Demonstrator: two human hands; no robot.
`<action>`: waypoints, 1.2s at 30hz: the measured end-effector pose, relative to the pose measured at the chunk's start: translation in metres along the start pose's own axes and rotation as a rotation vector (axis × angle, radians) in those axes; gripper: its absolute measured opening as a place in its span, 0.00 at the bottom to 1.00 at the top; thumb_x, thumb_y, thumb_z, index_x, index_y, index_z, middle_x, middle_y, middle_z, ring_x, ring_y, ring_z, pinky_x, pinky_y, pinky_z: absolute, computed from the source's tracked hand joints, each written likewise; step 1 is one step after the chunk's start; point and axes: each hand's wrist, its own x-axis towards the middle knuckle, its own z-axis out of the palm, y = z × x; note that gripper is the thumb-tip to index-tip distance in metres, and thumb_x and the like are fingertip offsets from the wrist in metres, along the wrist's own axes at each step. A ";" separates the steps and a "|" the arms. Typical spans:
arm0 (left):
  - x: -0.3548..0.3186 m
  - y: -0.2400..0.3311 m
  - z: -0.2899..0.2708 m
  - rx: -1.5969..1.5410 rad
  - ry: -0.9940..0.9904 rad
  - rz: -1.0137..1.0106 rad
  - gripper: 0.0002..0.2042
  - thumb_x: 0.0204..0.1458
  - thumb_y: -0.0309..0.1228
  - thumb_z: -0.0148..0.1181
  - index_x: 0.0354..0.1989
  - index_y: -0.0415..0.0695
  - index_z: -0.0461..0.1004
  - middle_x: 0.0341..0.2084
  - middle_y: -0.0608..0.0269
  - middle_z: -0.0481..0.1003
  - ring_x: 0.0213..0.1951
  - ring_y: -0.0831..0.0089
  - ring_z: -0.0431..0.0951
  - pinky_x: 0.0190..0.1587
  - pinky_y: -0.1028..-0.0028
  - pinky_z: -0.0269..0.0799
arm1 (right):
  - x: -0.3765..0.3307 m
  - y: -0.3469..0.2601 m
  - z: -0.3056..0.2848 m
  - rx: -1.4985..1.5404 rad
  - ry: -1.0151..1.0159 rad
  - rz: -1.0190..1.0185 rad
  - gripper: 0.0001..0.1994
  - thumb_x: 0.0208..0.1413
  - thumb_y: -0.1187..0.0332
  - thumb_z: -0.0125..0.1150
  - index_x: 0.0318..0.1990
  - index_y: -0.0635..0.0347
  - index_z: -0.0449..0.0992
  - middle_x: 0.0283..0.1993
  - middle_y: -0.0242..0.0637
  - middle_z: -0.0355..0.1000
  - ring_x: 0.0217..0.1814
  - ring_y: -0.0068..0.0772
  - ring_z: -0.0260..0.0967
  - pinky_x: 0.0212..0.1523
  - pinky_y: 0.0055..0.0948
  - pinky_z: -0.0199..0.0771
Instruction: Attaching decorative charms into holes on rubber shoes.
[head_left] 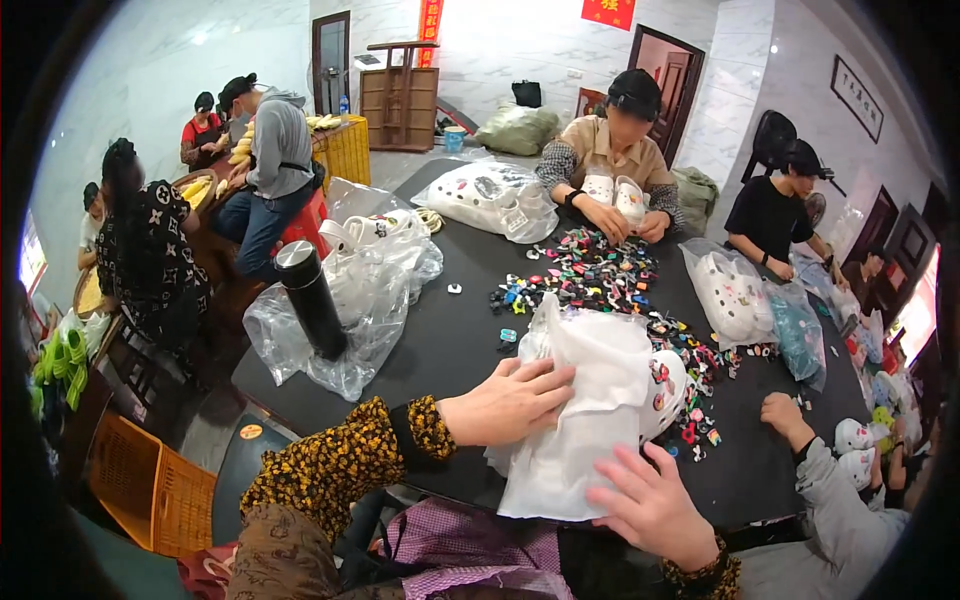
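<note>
- While your left hand [510, 403] lies palm-down on a white bag [600, 375] at lower centre, your right hand [655, 505] spreads its fingers at the bag's lower right, apart from the left and clamped on nothing; whether it touches is unclear.
- The bag lies on the black table [455, 335]; your left palm seems to steady it.
- A charm-studded white clog [668, 390] shows just right of the bag, partly covered.
- Loose charms [585, 272] spread across centre, probably for shared reach.
- Writing marks a red banner [608, 12] at top and a framed plaque [857, 100], upper right.
</note>
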 end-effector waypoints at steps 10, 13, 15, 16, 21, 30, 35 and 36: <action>-0.009 -0.001 -0.011 -0.206 -0.037 -0.016 0.24 0.56 0.37 0.57 0.63 0.54 0.65 0.66 0.62 0.61 0.64 0.55 0.62 0.59 0.49 0.59 | 0.016 0.022 0.004 0.450 0.392 0.526 0.04 0.57 0.75 0.57 0.35 0.64 0.76 0.26 0.40 0.73 0.28 0.37 0.73 0.31 0.30 0.71; -0.014 -0.001 -0.021 -0.012 0.031 0.058 0.25 0.54 0.32 0.58 0.63 0.57 0.65 0.66 0.65 0.61 0.66 0.54 0.59 0.61 0.49 0.56 | 0.025 0.032 0.003 0.540 0.439 0.556 0.06 0.60 0.73 0.55 0.35 0.67 0.76 0.23 0.38 0.72 0.23 0.25 0.69 0.26 0.24 0.67; -0.020 0.001 -0.029 -0.017 0.023 0.097 0.27 0.52 0.28 0.58 0.63 0.57 0.65 0.67 0.65 0.60 0.68 0.54 0.56 0.64 0.50 0.51 | 0.028 0.037 0.001 0.626 0.455 0.575 0.08 0.61 0.71 0.55 0.36 0.66 0.76 0.20 0.34 0.71 0.22 0.16 0.65 0.24 0.22 0.64; -0.023 0.002 -0.033 -0.026 0.025 0.121 0.27 0.52 0.28 0.58 0.63 0.57 0.65 0.67 0.65 0.60 0.68 0.54 0.56 0.64 0.50 0.51 | 0.029 0.039 -0.001 0.615 0.471 0.591 0.08 0.61 0.71 0.55 0.36 0.66 0.76 0.20 0.34 0.71 0.22 0.16 0.65 0.24 0.22 0.64; -0.039 0.014 -0.042 0.070 -0.220 0.184 0.37 0.47 0.33 0.65 0.68 0.50 0.57 0.70 0.62 0.54 0.69 0.55 0.53 0.67 0.50 0.46 | 0.032 0.044 -0.004 0.625 0.471 0.688 0.08 0.59 0.70 0.57 0.33 0.67 0.78 0.21 0.30 0.72 0.23 0.15 0.65 0.25 0.21 0.63; -0.034 0.040 -0.025 -0.090 -0.141 0.040 0.49 0.32 0.37 0.76 0.65 0.36 0.54 0.68 0.47 0.53 0.69 0.47 0.51 0.68 0.48 0.46 | 0.036 0.055 0.002 0.896 0.413 0.706 0.13 0.64 0.64 0.55 0.35 0.65 0.78 0.28 0.24 0.72 0.31 0.14 0.64 0.34 0.19 0.64; -0.027 0.034 -0.028 -0.424 0.018 -0.075 0.26 0.46 0.29 0.66 0.54 0.36 0.67 0.56 0.48 0.68 0.62 0.47 0.64 0.60 0.54 0.60 | 0.032 0.053 0.001 1.115 0.517 0.640 0.16 0.66 0.59 0.53 0.43 0.66 0.76 0.40 0.31 0.74 0.41 0.17 0.68 0.43 0.21 0.68; -0.027 0.033 -0.030 -0.423 0.023 -0.069 0.26 0.46 0.29 0.66 0.54 0.36 0.67 0.56 0.48 0.68 0.62 0.47 0.64 0.60 0.54 0.60 | 0.033 0.051 -0.001 1.148 0.621 0.664 0.18 0.66 0.58 0.52 0.47 0.67 0.74 0.44 0.34 0.75 0.44 0.18 0.69 0.46 0.23 0.70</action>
